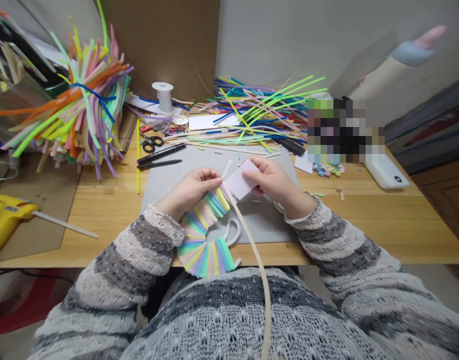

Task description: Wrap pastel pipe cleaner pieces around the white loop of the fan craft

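My left hand pinches the upper end of a curved band of pastel pipe cleaners, looped side by side in yellow, green, pink and purple. The band curls below my fingers like an unclosed ring, and a pale loop sticks out of it. My right hand grips a small white card, thumb on top, its edge touching the band's end. A long cream pipe cleaner runs from where the card and band meet down over my sweater.
A grey mat lies beneath my hands. Behind it are loose pipe cleaners, black scissors, pens and a spool. A big tied bundle and a yellow glue gun sit left; a white device lies right.
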